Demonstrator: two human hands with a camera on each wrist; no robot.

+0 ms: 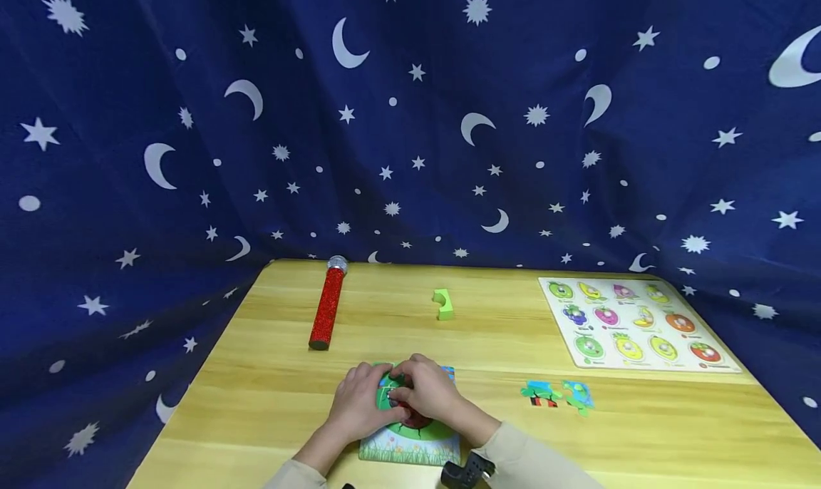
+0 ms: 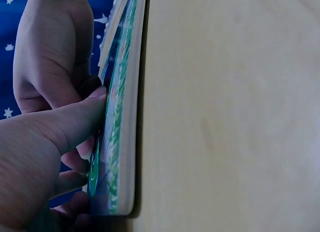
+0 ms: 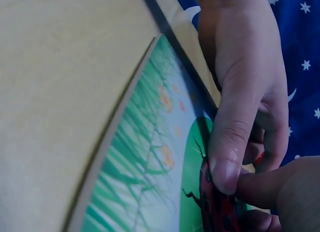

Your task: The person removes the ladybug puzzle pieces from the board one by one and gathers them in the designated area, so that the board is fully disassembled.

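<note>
Beige sleeves [image 1: 532, 460] at the near edge, a black device [image 1: 471, 469] on the right wrist. Ahead of them, both hands bend over a puzzle board [image 1: 385, 451], near the middle of the surface [image 1: 256, 403]. Near edge of the board runs left to right; far part mostly under the fingers, so its long axis is hard to judge.

Left hand [image 1: 359, 405] lies over the board's left side: fingers loosely bent, thumb laid straight across the picture, nothing seen held. Right hand [image 1: 431, 389] comes in from the right, thumb pressed on the printed ladybug [image 3: 214, 212], fingers bent down beside it. Whether its grip pinches a piece, cannot tell; the fingers hide it. Thumbs meet just over the ladybug.

Key relation: two loose pieces, blue-and-red [image 1: 540, 387] and blue-and-green [image 1: 580, 391], lie to the right of the board, clearly apart from it, side by side along a left-right line. Right hand is the nearer.

Farther off: green block [image 1: 446, 306] beyond the hands; red microphone [image 1: 327, 307] far left, long axis running near to far; fruit board [image 1: 612, 365] far right. Starry blue curtain [image 1: 288, 104] behind.
</note>
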